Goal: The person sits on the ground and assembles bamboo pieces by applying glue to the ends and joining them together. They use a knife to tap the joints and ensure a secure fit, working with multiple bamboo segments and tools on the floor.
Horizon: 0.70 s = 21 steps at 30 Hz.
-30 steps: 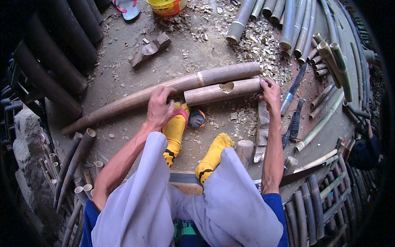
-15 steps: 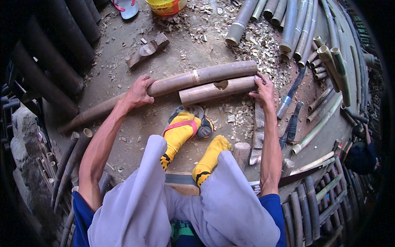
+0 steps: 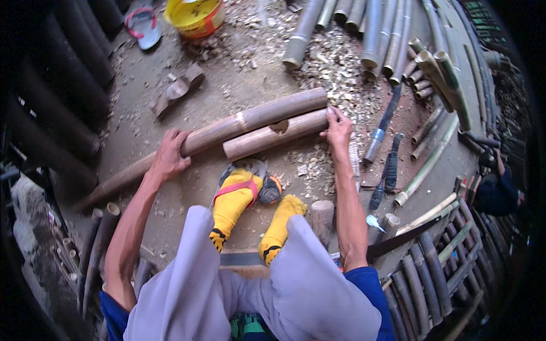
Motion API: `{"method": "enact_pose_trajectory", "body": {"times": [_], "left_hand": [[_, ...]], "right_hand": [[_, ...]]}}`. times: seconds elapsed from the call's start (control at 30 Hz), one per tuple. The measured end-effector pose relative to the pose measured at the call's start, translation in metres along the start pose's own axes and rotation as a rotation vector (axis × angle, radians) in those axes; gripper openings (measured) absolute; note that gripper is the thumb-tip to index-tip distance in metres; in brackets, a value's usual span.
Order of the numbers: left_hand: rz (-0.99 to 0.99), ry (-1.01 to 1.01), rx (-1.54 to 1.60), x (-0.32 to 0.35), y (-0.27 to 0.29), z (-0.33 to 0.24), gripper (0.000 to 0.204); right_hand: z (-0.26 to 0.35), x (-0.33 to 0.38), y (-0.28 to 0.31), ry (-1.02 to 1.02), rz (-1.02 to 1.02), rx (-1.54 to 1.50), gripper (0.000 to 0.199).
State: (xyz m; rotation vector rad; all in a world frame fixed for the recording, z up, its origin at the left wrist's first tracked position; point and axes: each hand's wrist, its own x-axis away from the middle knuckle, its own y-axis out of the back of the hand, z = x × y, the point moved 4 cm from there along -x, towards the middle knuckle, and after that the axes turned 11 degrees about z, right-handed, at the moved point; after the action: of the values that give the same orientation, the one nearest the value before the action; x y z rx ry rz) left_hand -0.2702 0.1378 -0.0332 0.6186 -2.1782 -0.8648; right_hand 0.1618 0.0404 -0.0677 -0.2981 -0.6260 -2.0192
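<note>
A long brown bamboo pole (image 3: 259, 116) slants across the ground before me, its left end low and farther off to the left. My left hand (image 3: 172, 152) is closed over the pole left of its middle, with the thumb on the near side. Alongside its near edge lies a shorter bamboo piece (image 3: 250, 143) with a rounded notch cut in its upper side. My right hand (image 3: 338, 129) pinches the right end of this short piece, close to the pole's end. Just nearer than the bamboo are my feet in yellow socks (image 3: 234, 196).
Wood chips (image 3: 335, 68) litter the ground. A yellow bucket (image 3: 196, 17) and a sandal (image 3: 145, 34) stand far left, near a carved wood block (image 3: 177, 88). At right lie a long-bladed knife (image 3: 382, 128), a dark-handled tool (image 3: 391, 165) and stacked bamboo poles (image 3: 375, 34). A short log (image 3: 322, 219) stands upright.
The whole view has shifted, so the scene sits farther left and mostly lower at the top. Both hands keep their places on the bamboo, and the two pieces still lie side by side.
</note>
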Motion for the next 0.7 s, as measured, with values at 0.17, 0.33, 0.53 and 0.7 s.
{"method": "enact_pose_trajectory", "body": {"times": [0.17, 0.33, 0.53, 0.7], "left_hand": [[-0.175, -0.042, 0.045, -0.006, 0.001, -0.047, 0.085], [-0.181, -0.118, -0.122, -0.046, -0.016, -0.126, 0.116], [-0.095, -0.038, -0.265, -0.077, -0.042, -0.139, 0.122], [-0.067, -0.030, -0.243, -0.082, -0.043, -0.142, 0.118]], "right_hand": [[0.009, 0.004, -0.001, -0.015, -0.003, 0.012, 0.038], [0.005, 0.004, 0.000, -0.020, 0.011, -0.026, 0.037], [-0.001, -0.001, -0.002, -0.040, 0.019, -0.025, 0.032], [0.005, 0.003, 0.002, -0.080, 0.044, -0.071, 0.032]]}}
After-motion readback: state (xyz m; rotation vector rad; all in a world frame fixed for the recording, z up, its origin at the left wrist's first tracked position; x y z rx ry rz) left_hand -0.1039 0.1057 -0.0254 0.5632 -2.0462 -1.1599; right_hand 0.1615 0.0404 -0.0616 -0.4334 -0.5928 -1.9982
